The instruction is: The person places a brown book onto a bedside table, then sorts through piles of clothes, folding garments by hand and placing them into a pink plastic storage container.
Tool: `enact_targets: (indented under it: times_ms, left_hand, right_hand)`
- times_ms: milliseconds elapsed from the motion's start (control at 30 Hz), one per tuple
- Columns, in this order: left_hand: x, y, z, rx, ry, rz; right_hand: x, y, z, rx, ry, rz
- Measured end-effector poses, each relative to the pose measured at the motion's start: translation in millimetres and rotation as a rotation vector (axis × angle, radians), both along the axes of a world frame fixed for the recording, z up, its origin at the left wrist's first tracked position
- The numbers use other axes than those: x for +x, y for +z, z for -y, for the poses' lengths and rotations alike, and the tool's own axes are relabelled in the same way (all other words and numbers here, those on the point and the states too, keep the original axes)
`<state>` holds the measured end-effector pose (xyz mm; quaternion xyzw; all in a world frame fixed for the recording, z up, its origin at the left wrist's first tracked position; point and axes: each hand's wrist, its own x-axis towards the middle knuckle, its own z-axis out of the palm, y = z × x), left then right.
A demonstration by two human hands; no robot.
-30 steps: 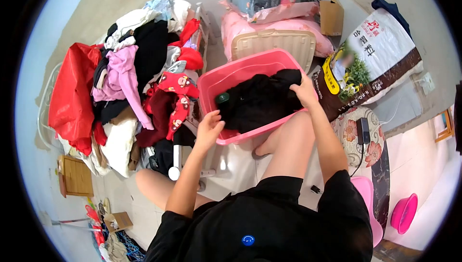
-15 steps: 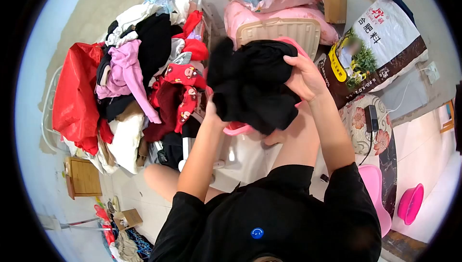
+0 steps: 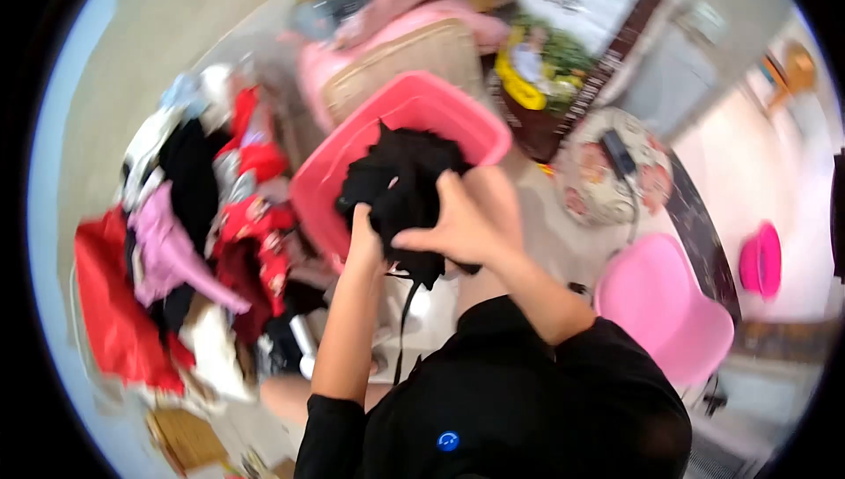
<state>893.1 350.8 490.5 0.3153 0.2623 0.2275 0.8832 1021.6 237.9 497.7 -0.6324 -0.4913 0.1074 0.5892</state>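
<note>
at the pink bin's near rim [image 3: 308,202], black clothing [image 3: 412,206] has shifted bodyward, a strap [image 3: 405,325] newly dangling — handling seems unfinished. the right hand [image 3: 459,228] spreads wide against it; the left hand [image 3: 366,237] touches it, fingers partly hidden — grip unclear.
</note>
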Motion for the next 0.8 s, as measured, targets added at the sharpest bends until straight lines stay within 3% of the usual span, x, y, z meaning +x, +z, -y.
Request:
enact_targets:
  times_ms: [67,133,200,300,400,467,533,667,800]
  left_hand:
    - [41.4,29.5,33.9,0.21,-0.127,-0.142]
    - [78.6,53.7,64.6,0.334,-0.242,-0.122]
    - [104.0,64.9,102.4,0.464,-0.379,0.0]
    - [141.1,52.5,112.7,0.947,-0.711,-0.05]
    - [161.9,53.1,130.4,1.069,-0.686,0.045]
    - [163.2,27.1,136.9,0.962,-0.588,0.036]
    - [161.2,5.9,139.4,0.806,-0.657,-0.01]
    - [164.3,-27.1,150.6,0.741,-0.76,-0.056]
    - [171.2,-60.9,173.9,0.748,-0.805,-0.142]
  right_hand:
    - [21.1,-2.1,28.1,0.066,-0.015,-0.219]
    - [47.1,1.6,58.8,0.158,-0.221,-0.342]
    - [72.6,15.5,89.2,0.329,-0.44,-0.26]
    - [116.5,23.4,147.8,0.316,-0.751,0.154]
    - [156.3,33.1,198.3,0.206,-1.002,0.546]
    - [163.1,26.4,225.0,0.142,-1.169,0.534]
    - [154.7,16.0,247.7,0.069,-1.319,0.514]
    - [139.3,-26.0,284.7,-0.343,-1.595,0.595]
    - [120.6,-137.2,332.7,-1.031,-1.514,0.243]
